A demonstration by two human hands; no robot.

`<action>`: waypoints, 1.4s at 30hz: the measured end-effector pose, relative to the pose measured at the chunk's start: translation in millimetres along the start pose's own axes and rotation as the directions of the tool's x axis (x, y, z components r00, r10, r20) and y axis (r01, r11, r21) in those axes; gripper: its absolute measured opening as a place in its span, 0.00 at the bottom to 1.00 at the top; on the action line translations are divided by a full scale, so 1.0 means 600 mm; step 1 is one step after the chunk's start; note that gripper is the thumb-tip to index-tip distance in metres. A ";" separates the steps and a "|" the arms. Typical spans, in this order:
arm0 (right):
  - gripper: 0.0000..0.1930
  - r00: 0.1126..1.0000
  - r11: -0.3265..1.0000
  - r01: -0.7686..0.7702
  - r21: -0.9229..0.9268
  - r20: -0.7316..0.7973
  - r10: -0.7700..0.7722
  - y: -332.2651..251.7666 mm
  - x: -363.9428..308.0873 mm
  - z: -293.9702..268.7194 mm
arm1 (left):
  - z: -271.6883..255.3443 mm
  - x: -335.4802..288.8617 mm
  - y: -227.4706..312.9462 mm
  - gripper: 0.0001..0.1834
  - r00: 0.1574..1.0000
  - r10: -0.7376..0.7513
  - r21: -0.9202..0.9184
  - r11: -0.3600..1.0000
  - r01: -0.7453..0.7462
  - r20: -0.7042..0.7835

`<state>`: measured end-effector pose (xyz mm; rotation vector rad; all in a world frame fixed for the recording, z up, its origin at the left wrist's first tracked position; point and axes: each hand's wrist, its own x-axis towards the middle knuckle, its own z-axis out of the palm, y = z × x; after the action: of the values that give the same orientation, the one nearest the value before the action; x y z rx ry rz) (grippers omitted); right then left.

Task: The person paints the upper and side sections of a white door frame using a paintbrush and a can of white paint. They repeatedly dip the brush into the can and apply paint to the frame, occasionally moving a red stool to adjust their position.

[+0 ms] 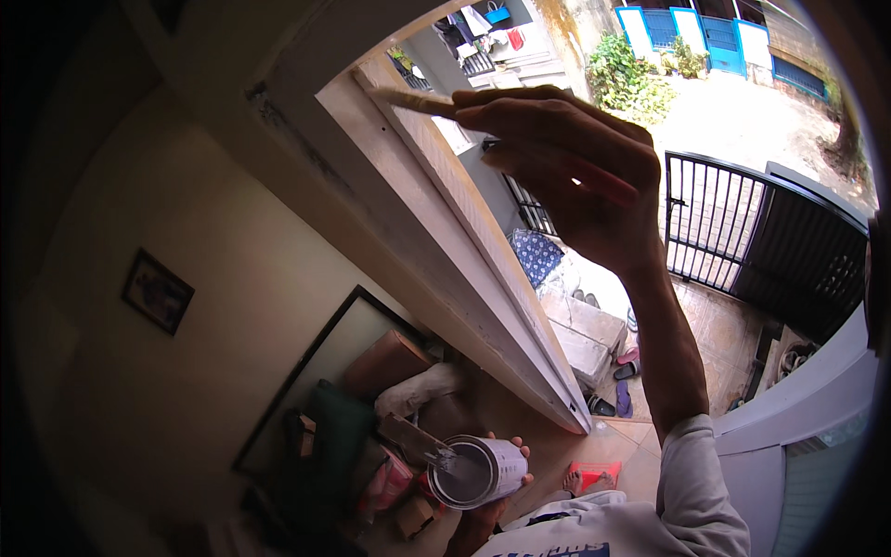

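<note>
My right hand (580, 153) is raised at the top of the door frame, its fingers closed around a paintbrush. The brush's pale bristles (408, 98) reach toward the upper part of the frame, and a bit of red handle shows under the palm. The door frame (464, 209) is pale and runs diagonally down to the floor. Low in front of my body, my left hand (525, 453) grips a paint can (506, 466) from below and the side. Greyish paint (461, 475) fills part of the can, and a flat, paint-smeared stick (416, 438) leans out over its rim.
A brown bolster (388, 360), a bundled pale cloth and other items are piled by the left wall. Beyond the doorway are pale boxes (580, 330), several sandals (625, 399) and a black metal gate (742, 232). My feet stand near an orange-red mat (599, 472).
</note>
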<state>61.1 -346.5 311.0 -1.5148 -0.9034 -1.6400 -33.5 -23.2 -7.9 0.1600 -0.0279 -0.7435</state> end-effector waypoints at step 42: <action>0.14 0.920 0.933 -0.308 0.185 0.307 0.243 0.005 -0.179 -0.015 | -0.007 0.011 0.006 0.35 0.997 -0.061 -0.025 0.998 0.060 -0.037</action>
<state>64.9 -351.1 203.2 -1.6486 -0.9403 -1.0952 -25.7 -24.6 -12.0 0.1525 0.0221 -0.8004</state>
